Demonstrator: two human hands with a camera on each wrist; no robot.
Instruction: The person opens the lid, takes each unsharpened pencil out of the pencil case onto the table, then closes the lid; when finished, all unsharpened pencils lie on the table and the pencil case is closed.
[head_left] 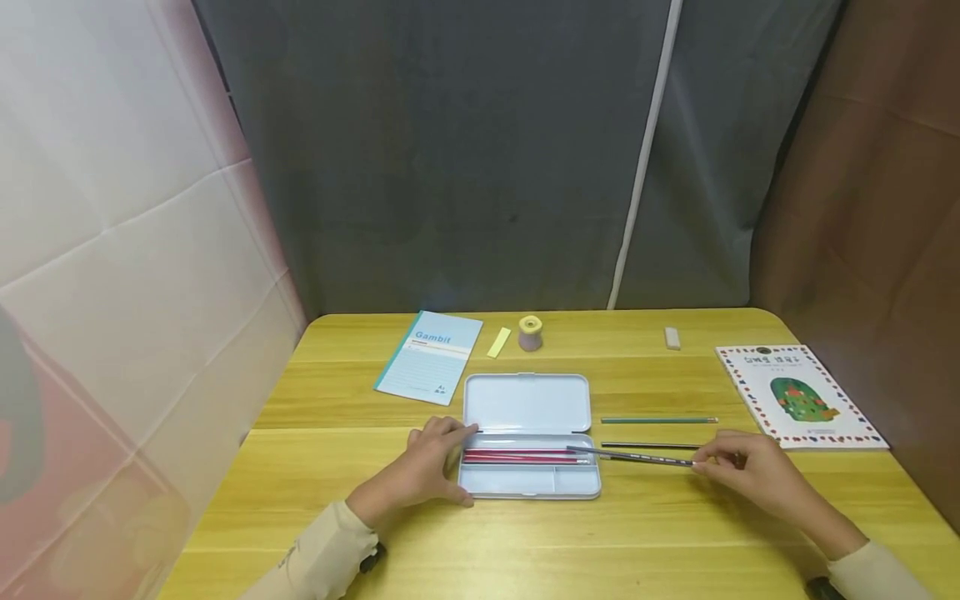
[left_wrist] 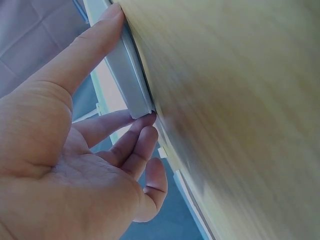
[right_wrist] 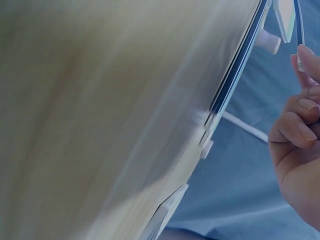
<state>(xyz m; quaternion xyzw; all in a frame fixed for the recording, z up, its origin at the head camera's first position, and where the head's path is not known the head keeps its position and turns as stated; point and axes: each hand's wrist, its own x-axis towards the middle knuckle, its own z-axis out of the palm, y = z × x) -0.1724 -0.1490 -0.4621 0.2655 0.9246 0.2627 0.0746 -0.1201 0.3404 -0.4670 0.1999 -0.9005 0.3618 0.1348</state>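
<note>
Right hand (head_left: pixel 759 473) pinches dark pencil (head_left: pixel 641 457) at three o'clock of case (head_left: pixel 506 479); wide-spread left hand (head_left: pixel 422 467) grips its nine-o'clock end.

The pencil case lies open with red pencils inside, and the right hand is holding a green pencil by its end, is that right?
Not quite: the head view shows the fingers of the right hand holding a black pencil; the green pencil lies on the table. The rest is right.
</note>
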